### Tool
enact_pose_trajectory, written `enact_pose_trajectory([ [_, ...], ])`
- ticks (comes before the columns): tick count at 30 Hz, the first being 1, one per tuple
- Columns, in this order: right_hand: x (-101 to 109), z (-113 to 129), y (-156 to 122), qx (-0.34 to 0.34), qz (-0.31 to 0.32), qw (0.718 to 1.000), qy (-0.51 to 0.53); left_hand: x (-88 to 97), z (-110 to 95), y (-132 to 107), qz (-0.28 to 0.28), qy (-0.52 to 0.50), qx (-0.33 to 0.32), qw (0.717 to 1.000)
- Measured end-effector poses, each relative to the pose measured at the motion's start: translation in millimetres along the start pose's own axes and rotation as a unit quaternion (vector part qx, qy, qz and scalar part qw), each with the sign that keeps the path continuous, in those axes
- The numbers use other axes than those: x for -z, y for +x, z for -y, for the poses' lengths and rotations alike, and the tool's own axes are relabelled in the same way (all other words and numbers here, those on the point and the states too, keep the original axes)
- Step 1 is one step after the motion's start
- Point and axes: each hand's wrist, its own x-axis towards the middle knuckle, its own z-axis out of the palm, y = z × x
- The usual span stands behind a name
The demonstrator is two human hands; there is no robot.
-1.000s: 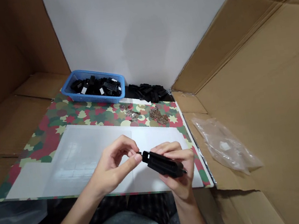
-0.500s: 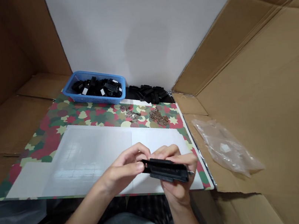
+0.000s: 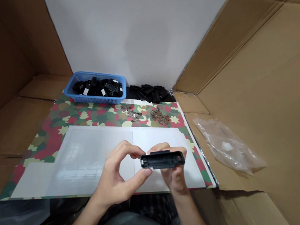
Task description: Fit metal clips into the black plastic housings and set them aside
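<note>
the left hand [image 3: 115, 179] and the right hand [image 3: 174, 174] are together on a long black plastic housing [image 3: 162, 160], held up over a white board [image 3: 89, 159]: left fingertips and thumb pinch its left end, while the right hand supports it from behind and below. that narrow left-hand pinch looks like the weak spot, because a slipping thumb could drop the housing onto the board. a hard bounce might carry it far enough to scatter the small silver metal parts [image 3: 133, 113] and copper-brown metal parts [image 3: 159, 116] lying loose on the camouflage-patterned sheet [image 3: 94, 117]. further back, a blue plastic mesh basket [image 3: 92, 100] heaped with black pieces [image 3: 98, 86] sits at the sheet's far edge, and a careless reach could tip it. to its right, loose black pieces [image 3: 147, 93] could get knocked about too.
</note>
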Motion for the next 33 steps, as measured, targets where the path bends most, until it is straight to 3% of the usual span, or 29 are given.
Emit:
enact_pose_trajectory([
  [4, 25.3, 14.1, 23.3, -0.033, 0.050, 0.990, -0.131, 7.8, -6.8, -1.3, 0.022, 0.123, -0.036, 0.991],
  [6, 25.7, 28.0, 36.8, -0.060, 0.176, 0.962, -0.202, 8.8, -8.3, -1.9, 0.051, 0.155, -0.046, 0.985],
  [8, 18.4, 40.8, 48.2, -0.101, 0.319, 0.911, -0.242, 8.3, -8.1, -3.0, 0.073, 0.169, -0.055, 0.981],
  [11, 4.4, 51.5, 58.1, -0.157, 0.416, 0.856, -0.265, 7.4, -6.3, -5.3, 0.083, 0.173, -0.060, 0.980],
  [14, -3.2, 52.1, 59.7, -0.200, 0.420, 0.844, -0.268, 8.2, -5.6, -7.6, 0.088, 0.169, -0.061, 0.980],
  [19, -7.1, 47.3, 53.3, -0.281, 0.384, 0.859, -0.187, 9.6, -7.1, -8.9, 0.098, 0.164, -0.057, 0.980],
  [23, -10.1, 44.3, 49.2, -0.303, 0.353, 0.866, -0.181, 8.9, -4.5, -8.6, 0.108, 0.150, -0.051, 0.982],
  [26, -9.0, 41.3, 46.9, -0.246, 0.333, 0.884, -0.217, 8.9, -0.4, -9.4, 0.091, 0.114, -0.026, 0.989],
  [29, -5.0, 38.0, 43.5, -0.104, 0.331, 0.901, -0.260, 9.5, 1.2, -9.8, 0.053, 0.044, 0.037, 0.997],
  [33, -1.6, 34.7, 38.1, 0.072, 0.341, 0.884, -0.311, 8.4, -2.8, -7.9, 0.069, -0.011, 0.111, 0.991],
])
